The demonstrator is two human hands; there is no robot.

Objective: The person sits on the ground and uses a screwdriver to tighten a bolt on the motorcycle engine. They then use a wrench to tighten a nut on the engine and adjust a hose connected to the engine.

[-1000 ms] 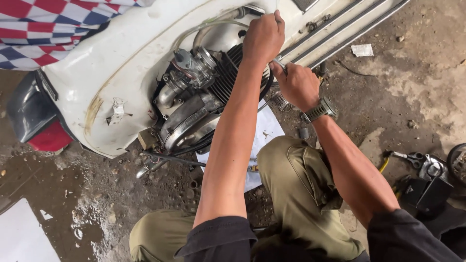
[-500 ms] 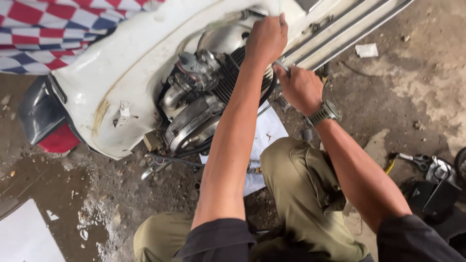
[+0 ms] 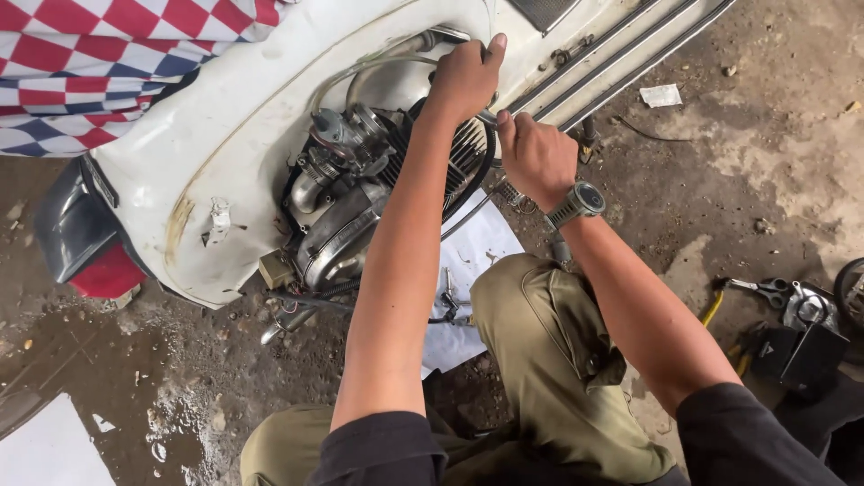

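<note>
Left hand: I saw my left hand (image 3: 463, 79) at upper centre, fingers curled closed over the rim of the body opening above the engine (image 3: 360, 193).
Right hand: my right hand (image 3: 537, 157) sat just right of it, closed in a fist against the engine's finned side; what it gripped I could not tell. A round grey wristwatch (image 3: 585, 200) was on that wrist.
Engine: centre-left of the frame, bare dull metal, ribbed black fins, a rounded cover, a thin hose looping above.
Scooter body (image 3: 243, 117): white painted panel, chipped and rust-streaked, lying on its side across the upper frame.
Cloth (image 3: 99, 63): red, white and blue chequered fabric, upper left.
Paper sheet (image 3: 468, 261): white, flat on the floor below the engine, small metal parts on it.
Paper scrap (image 3: 661, 94): small, white, upper right on the concrete.
Tools (image 3: 792, 315): dark pieces and pliers, right edge.
</note>
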